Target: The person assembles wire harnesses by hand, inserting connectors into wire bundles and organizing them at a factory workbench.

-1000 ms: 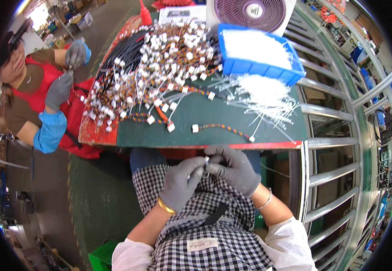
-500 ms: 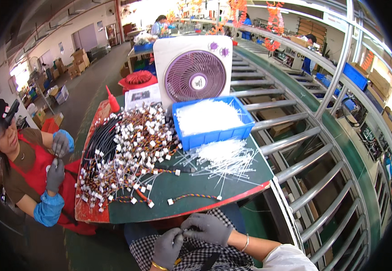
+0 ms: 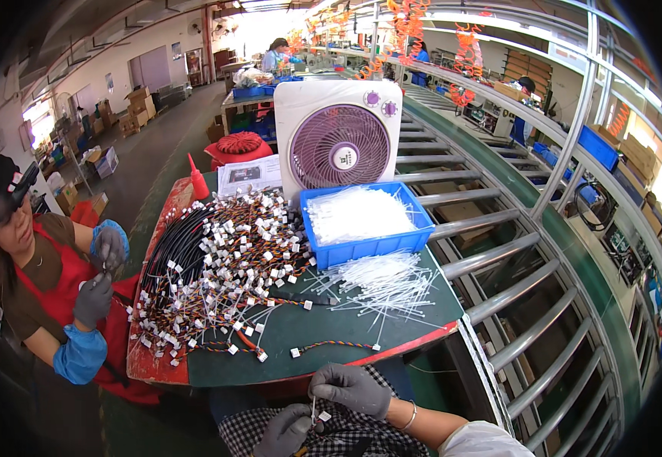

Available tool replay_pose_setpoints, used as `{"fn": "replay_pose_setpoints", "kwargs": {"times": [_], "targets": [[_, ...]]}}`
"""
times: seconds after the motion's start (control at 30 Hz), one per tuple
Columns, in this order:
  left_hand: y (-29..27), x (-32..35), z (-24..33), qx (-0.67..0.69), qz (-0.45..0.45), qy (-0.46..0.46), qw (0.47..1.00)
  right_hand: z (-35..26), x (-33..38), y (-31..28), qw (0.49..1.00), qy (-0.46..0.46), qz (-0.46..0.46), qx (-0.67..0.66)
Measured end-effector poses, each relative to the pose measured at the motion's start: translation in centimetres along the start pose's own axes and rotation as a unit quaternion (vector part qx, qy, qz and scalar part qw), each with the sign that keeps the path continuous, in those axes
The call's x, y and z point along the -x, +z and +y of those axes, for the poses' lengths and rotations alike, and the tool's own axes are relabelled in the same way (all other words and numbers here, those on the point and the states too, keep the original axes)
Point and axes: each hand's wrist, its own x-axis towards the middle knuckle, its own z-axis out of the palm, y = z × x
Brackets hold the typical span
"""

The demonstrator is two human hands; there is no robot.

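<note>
Over my checked apron [image 3: 346, 440], both hands wear grey gloves and work close together. Thumb and fingertips of my right hand [image 3: 351, 390] pinch a thin white cable tie [image 3: 313, 410], held upright. My left hand [image 3: 284, 431] is closed around a cable, mostly hidden by its fingers; a small white connector [image 3: 324, 417] sticks out beside the tie. On the green table [image 3: 270, 364] ahead, one twisted wire cable [image 3: 336, 344] with white connectors lies alone near the front edge. A loose pile of white cable ties [image 3: 386, 283] spreads beyond it.
A blue bin [image 3: 377, 247] full of cable ties stands before a purple-and-white fan [image 3: 340, 145]. Heaped connector cables [image 3: 232, 259] and black cables [image 3: 175, 245] cover the table's left, near a red bottle [image 3: 198, 181]. A co-worker [image 3: 57, 282] sits left; a roller conveyor [image 3: 498, 259] runs right.
My right hand has lifted slightly from my left, and the white tie and connector now show between them. The table sits a little lower in view. The co-worker's hands have shifted slightly.
</note>
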Motion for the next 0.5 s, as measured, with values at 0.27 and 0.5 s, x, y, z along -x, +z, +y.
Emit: {"fn": "replay_pose_setpoints", "kwargs": {"times": [0.27, 0.5], "targets": [[-0.1, 0.5, 0.7, -0.107, 0.043, -0.002, 0.993, -0.6, -0.1, 1.1, 1.0, 0.017, -0.011, -0.007], [-1.4, 2.4, -3.9, -0.437, 0.067, 0.006, 0.897, -6.0, 1.5, -1.7, 0.977, -0.018, 0.162, -0.139]]}}
